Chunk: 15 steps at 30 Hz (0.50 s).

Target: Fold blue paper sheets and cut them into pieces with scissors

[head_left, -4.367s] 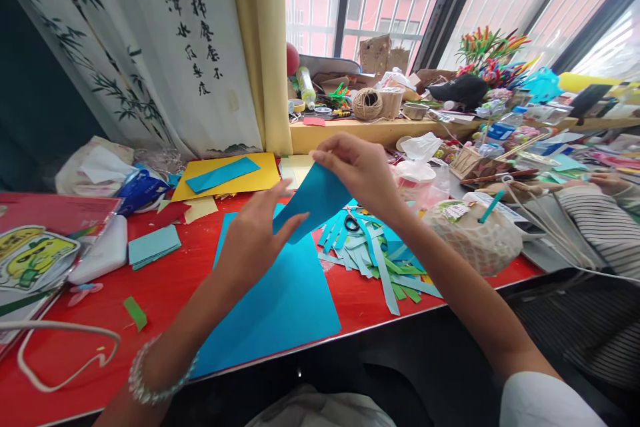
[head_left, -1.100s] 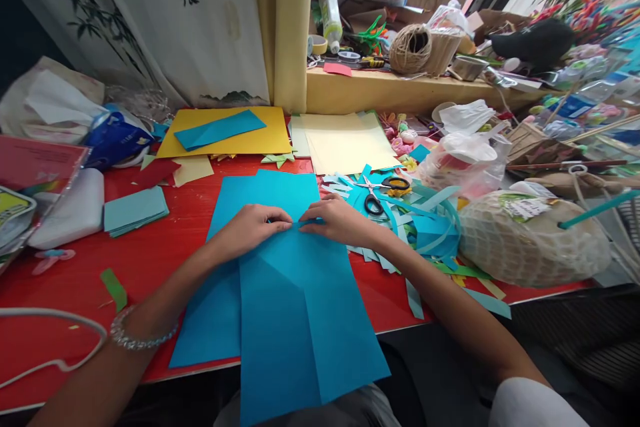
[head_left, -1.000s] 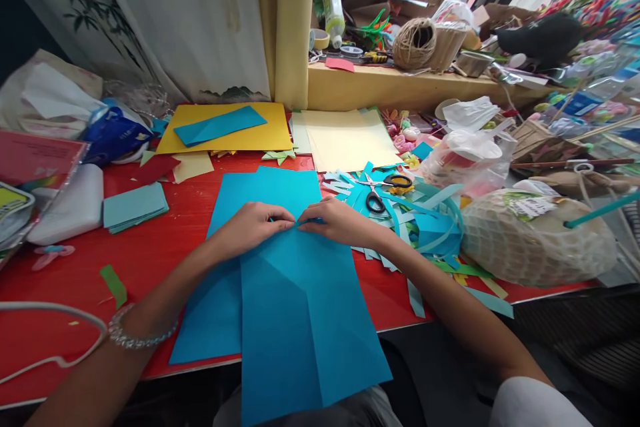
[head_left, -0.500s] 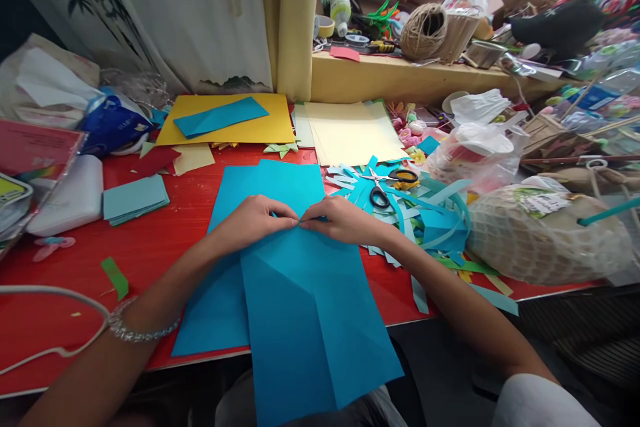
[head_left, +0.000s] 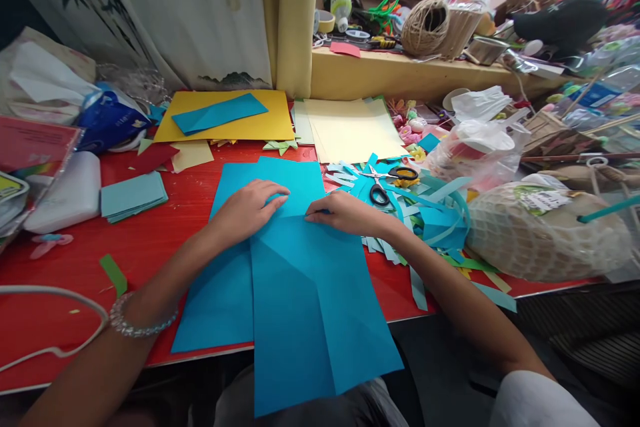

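A creased blue sheet of paper hangs over the table's front edge toward my lap. Its upper edge is pinched between the thumb and fingers of my right hand. My left hand is just left of that edge, thumb and fingers apart, with nothing in them. Beneath both hands, another large blue sheet lies flat on the red table. To the right of my right hand, scissors with black handles rest on a heap of blue paper strips.
At the back left, a folded blue piece lies on yellow card. Cream paper is beside it. Light-blue slips are stacked at left. A net-wrapped bundle and plastic bags crowd the right. A white cable curves at front left.
My left hand has let go of the paper's edge and moved slightly left and up. My right hand still pinches the edge and has shifted a little to the right.
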Motion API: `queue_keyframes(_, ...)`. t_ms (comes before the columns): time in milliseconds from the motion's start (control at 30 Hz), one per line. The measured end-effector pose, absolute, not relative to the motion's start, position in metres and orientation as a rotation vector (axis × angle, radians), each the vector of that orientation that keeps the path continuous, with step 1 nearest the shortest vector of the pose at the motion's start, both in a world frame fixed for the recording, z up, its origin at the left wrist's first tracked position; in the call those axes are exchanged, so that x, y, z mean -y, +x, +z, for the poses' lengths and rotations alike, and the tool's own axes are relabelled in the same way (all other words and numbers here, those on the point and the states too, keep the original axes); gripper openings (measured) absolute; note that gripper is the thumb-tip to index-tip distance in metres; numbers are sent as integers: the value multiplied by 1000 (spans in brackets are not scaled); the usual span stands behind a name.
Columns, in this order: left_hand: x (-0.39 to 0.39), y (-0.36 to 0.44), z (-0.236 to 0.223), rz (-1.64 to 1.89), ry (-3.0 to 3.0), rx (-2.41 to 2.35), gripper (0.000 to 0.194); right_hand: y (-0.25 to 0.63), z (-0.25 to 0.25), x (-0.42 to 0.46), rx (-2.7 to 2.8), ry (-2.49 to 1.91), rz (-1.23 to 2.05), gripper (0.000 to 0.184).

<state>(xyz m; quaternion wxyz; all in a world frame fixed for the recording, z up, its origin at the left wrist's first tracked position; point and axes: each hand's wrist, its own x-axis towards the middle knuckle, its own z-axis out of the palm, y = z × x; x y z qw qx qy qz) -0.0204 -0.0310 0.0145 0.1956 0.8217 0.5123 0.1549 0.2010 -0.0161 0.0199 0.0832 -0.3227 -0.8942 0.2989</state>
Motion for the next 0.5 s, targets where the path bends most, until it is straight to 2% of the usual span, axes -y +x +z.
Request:
queue_keyframes(100,23,-30,-5,276,2508,-1394,56,203,18,14,2707,-928,887,26)
queue_keyframes(233,10,-50,-20,55,2472,-1453,66,200,14,18,2750,-922,763,28)
queue_keyframes(500,26,-45,6,305,2576,-1526,58,188,4,17,2833,-915,359,35)
